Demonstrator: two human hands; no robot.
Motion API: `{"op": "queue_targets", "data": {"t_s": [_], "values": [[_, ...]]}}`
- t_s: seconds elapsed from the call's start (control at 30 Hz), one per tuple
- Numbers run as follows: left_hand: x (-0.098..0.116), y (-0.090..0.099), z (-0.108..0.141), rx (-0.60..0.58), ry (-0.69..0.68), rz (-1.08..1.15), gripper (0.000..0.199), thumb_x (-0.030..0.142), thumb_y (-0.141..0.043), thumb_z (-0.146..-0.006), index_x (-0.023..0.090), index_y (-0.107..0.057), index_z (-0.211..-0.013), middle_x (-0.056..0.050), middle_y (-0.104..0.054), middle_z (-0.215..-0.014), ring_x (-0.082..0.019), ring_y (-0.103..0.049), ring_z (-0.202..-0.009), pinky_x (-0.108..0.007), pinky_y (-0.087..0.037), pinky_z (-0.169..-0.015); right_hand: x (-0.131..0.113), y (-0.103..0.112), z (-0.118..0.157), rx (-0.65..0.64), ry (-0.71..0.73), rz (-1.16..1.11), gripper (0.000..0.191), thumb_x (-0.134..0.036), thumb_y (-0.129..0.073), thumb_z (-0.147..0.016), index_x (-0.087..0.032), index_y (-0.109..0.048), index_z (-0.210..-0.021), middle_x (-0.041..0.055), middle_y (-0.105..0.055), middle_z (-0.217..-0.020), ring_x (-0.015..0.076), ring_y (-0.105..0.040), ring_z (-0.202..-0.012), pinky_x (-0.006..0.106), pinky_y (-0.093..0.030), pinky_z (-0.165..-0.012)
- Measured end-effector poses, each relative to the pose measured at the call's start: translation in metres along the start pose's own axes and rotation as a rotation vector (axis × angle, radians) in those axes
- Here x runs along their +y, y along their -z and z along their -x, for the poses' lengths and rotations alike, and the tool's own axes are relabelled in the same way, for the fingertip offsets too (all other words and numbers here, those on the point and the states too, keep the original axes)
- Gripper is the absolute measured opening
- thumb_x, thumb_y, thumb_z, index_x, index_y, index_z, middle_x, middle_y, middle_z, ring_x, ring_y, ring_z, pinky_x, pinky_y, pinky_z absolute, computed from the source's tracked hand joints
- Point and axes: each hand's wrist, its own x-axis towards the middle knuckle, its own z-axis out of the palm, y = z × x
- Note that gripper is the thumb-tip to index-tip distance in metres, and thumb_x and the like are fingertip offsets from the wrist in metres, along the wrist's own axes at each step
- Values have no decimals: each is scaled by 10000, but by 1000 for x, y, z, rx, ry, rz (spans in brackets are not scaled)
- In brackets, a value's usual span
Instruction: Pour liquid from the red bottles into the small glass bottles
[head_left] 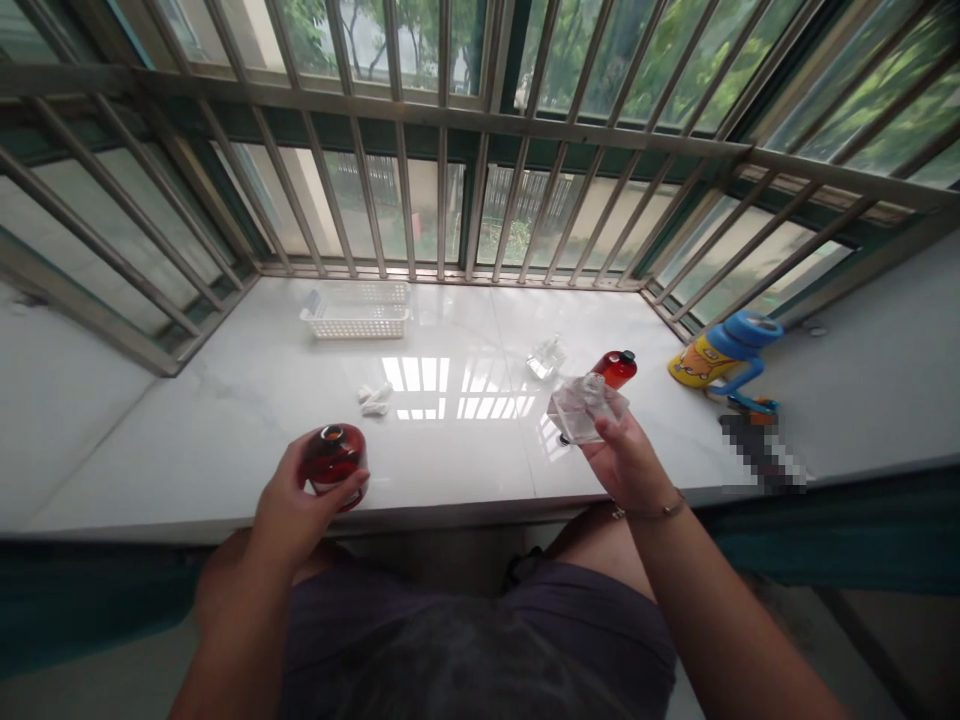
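The white perforated basket [358,322] sits at the back of the glossy white ledge [450,460], just in front of the metal window bars [480,120]. Nearer the person than the basket, and slightly to its right, lies a crumpled white tissue [374,400]. Well to the basket's right stands a small clear container [545,357]. Farther right along the ledge is a red bottle with a dark cap [616,369], partly hidden by what the right hand holds. At the far right from the basket are a yellow-and-blue cartoon water bottle [716,352] with a blue handle, a small orange-and-blue item [759,408], and a pixelated dark object [761,455] too masked to identify.

The left hand [304,490] grips the amber-red bottle [335,465] at the ledge's near edge, toward the person from the basket. Its fingers curl round the left side and the thumb presses across the front; the dark-rimmed mouth is uncapped, facing up. The right hand [626,455], with a thin bracelet [667,508] at the wrist, reaches forward to the basket's right and nearer the person. It pinches a clear square-sided bottle [583,408] between thumb and fingers, palm turned partly upward.
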Motion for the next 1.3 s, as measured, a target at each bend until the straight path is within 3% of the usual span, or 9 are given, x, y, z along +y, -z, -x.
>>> {"op": "queue_targets", "data": {"t_s": [0.2, 0.33, 0.57, 0.7, 0.97, 1.3], "values": [[27, -22, 13, -146, -75, 117, 791, 546, -943, -730, 263, -615, -1392, -74, -744, -1285, -309, -738, -1143, -465, -587, -1064, 3, -31, 18, -41, -166, -172, 747, -600, -884, -829, -346, -584, -1465, 120, -674, -1472, 348, -698, -1299, 587, -536, -1158], [50, -33, 18, -240, -183, 115, 761, 439, -987, -720, 297, -640, -1382, -52, -719, -1372, -304, -703, -1250, -436, -567, -1105, -7, -50, 24, -127, -231, -138, 804, -616, -933, -768, -328, -602, -1442, 110, -691, -1422, 333, -688, -1295, 512, -526, -1170], [73, -44, 22, -339, -332, 59, 846, 393, -1041, -671, 324, -635, -1410, -54, -702, -1382, -309, -681, -1264, -455, -550, -1119, -37, -59, 18, -339, -196, 85, 647, -511, -916, -833, -337, -578, -1357, 83, -723, -1301, 287, -736, -1153, 410, -617, -962], [79, -48, 24, -360, -374, 46, 864, 395, -1051, -667, 322, -623, -1414, -54, -696, -1360, -302, -674, -1247, -445, -549, -1105, -51, -62, 12, -388, -163, 185, 590, -469, -902, -861, -335, -582, -1339, 73, -724, -1302, 271, -737, -1177, 385, -614, -968], [78, -53, 27, -384, -392, 25, 885, 382, -1058, -654, 311, -611, -1415, -52, -700, -1323, -300, -675, -1212, -435, -556, -1077, -58, -58, 6, -445, -117, 360, 647, -423, -933, -837, -323, -585, -1373, 84, -678, -1410, 300, -659, -1357, 444, -556, -1138], [76, -61, 29, -402, -388, 6, 888, 404, -1062, -647, 296, -617, -1407, -61, -711, -1321, -315, -661, -1222, -456, -552, -1079, -65, -57, -3, -511, -80, 550, 667, -482, -933, -827, -357, -582, -1380, 64, -708, -1370, 308, -690, -1271, 486, -566, -1120]]}}
